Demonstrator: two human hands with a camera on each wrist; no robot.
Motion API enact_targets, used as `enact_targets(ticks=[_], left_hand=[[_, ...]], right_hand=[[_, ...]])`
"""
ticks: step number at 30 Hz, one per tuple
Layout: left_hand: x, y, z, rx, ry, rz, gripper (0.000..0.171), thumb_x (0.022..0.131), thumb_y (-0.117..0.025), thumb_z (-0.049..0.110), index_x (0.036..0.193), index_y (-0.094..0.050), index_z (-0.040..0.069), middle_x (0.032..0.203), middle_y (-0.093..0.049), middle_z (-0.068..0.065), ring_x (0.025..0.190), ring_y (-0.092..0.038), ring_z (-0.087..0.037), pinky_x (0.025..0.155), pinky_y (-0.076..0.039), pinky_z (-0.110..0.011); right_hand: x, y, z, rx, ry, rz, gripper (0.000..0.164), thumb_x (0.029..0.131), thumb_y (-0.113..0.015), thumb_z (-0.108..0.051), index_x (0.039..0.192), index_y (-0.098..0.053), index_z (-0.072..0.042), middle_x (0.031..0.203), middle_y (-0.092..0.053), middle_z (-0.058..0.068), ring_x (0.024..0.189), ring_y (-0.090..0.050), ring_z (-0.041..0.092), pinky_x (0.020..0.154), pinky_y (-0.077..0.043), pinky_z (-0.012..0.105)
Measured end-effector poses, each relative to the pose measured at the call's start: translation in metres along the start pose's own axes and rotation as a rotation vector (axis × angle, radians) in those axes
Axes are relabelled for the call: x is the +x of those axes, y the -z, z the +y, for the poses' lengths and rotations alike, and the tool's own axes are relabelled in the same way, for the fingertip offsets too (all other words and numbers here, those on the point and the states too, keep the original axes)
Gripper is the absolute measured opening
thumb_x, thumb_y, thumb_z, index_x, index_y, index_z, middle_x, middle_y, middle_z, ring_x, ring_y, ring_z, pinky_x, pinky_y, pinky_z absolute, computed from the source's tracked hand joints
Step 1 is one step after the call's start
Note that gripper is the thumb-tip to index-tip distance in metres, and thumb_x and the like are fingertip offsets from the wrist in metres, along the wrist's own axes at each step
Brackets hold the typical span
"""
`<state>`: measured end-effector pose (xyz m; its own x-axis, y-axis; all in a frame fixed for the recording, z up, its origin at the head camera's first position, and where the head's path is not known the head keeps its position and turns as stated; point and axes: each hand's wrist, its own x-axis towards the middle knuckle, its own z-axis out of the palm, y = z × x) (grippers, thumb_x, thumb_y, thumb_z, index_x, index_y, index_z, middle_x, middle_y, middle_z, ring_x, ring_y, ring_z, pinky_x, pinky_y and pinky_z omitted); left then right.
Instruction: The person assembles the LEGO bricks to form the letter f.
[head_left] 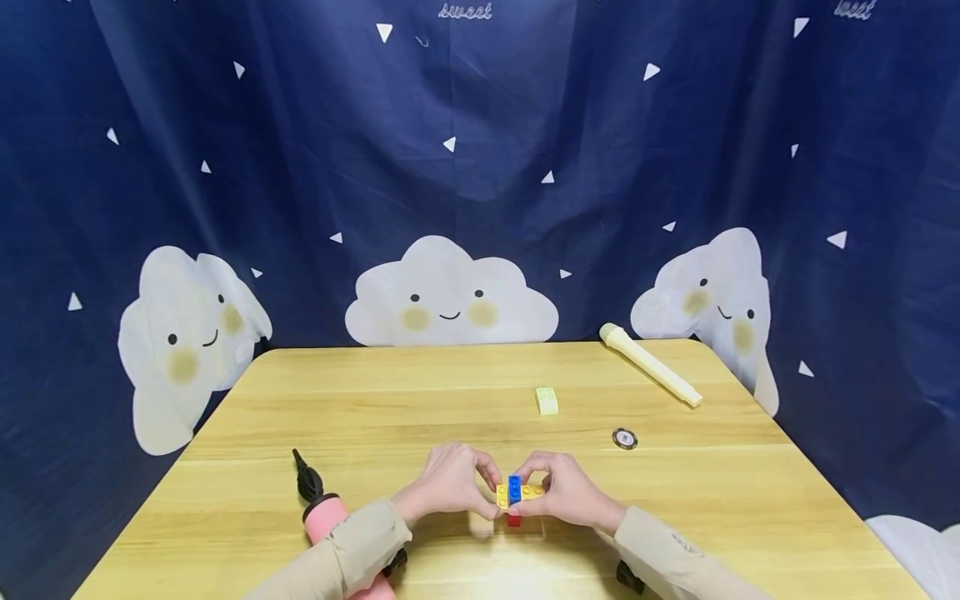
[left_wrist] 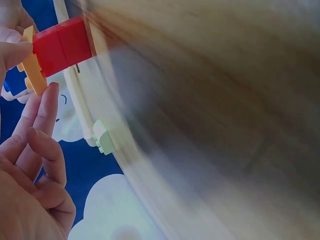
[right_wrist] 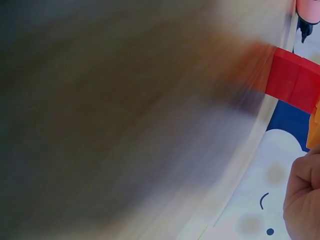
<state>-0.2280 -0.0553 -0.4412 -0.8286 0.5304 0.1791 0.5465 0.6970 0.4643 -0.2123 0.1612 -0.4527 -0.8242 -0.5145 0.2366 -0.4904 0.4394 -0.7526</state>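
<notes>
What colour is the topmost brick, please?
The topmost brick is blue, showing best in the head view.

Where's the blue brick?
In the head view, the blue brick is low, right of centre, between the left hand and right hand, flanked by yellow studs.

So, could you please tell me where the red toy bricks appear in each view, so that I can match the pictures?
Head: the red toy bricks show low in the picture, slightly right of centre, just below the blue toy brick.
Left wrist: upper left.
Right wrist: upper right, meeting the picture's right edge.
Shared landmark: the yellow brickwork beside them, which looks orange in both wrist views.
</notes>
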Motion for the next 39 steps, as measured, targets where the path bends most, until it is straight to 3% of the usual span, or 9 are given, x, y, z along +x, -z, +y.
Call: enact_targets(ticks=[4,12,16,21,24,31,39], left_hand=[[0.000,0.001,0.001,-0.005,0.000,-0.007,0.024,0.056,-0.082,0.044,0.073,-0.068,0.035,0.075,-0.068,0.024,0.063,-0.045,0.004,0.064,-0.033,-0.025],[-0.001,0.001,-0.003,0.000,-0.028,0.011,0.026,0.056,-0.082,0.046,0.074,-0.069,0.033,0.074,-0.069,0.022,0.058,-0.041,0.004,0.058,-0.032,-0.022],[-0.002,0.001,-0.005,0.004,-0.022,0.019,0.025,0.056,-0.082,0.045,0.073,-0.068,0.034,0.073,-0.068,0.023,0.057,-0.041,0.004,0.055,-0.031,-0.022],[-0.001,0.002,-0.003,0.019,-0.003,0.008,0.024,0.055,-0.081,0.044,0.073,-0.068,0.036,0.072,-0.066,0.027,0.060,-0.043,0.003,0.058,-0.032,-0.024],[-0.001,0.002,-0.001,0.026,0.008,-0.003,0.024,0.055,-0.081,0.045,0.074,-0.067,0.037,0.072,-0.065,0.029,0.062,-0.044,0.003,0.062,-0.033,-0.025],[0.001,0.000,-0.001,0.016,0.007,-0.003,0.026,0.055,-0.082,0.046,0.075,-0.068,0.037,0.074,-0.066,0.028,0.062,-0.044,0.005,0.063,-0.032,-0.025],[0.006,0.004,0.000,0.049,0.015,0.005,0.038,0.056,-0.080,0.061,0.084,-0.070,0.037,0.083,-0.069,0.023,0.058,-0.041,0.001,0.056,-0.032,-0.024]], right_hand=[[0.000,0.001,-0.001,-0.016,-0.011,-0.011,0.026,0.069,-0.085,-0.030,0.081,-0.066,-0.017,0.085,-0.066,-0.004,0.052,-0.041,-0.003,0.045,-0.037,0.017],[0.002,0.001,-0.008,-0.111,0.009,-0.015,0.027,0.066,-0.087,-0.026,0.078,-0.065,-0.017,0.084,-0.065,-0.006,0.071,-0.055,0.012,0.053,-0.043,0.018],[0.004,0.002,-0.010,-0.124,0.005,-0.048,0.030,0.066,-0.086,-0.030,0.084,-0.067,-0.016,0.088,-0.067,-0.004,0.073,-0.054,0.008,0.056,-0.044,0.018],[0.001,0.011,-0.006,-0.158,-0.005,-0.101,0.044,0.065,-0.086,-0.035,0.100,-0.070,-0.012,0.094,-0.069,-0.005,0.084,-0.057,0.006,0.074,-0.048,0.028],[-0.005,0.017,-0.002,-0.169,-0.019,-0.116,0.043,0.067,-0.085,-0.037,0.100,-0.069,-0.014,0.094,-0.069,-0.009,0.088,-0.059,0.006,0.081,-0.048,0.034],[-0.010,0.022,0.001,-0.172,-0.059,-0.096,0.028,0.068,-0.084,-0.035,0.087,-0.069,-0.020,0.077,-0.062,-0.015,0.070,-0.053,0.009,0.062,-0.037,0.021],[-0.005,0.024,0.005,-0.172,-0.052,-0.093,0.026,0.068,-0.084,-0.032,0.087,-0.070,-0.019,0.073,-0.062,-0.015,0.074,-0.055,0.007,0.068,-0.039,0.023]])
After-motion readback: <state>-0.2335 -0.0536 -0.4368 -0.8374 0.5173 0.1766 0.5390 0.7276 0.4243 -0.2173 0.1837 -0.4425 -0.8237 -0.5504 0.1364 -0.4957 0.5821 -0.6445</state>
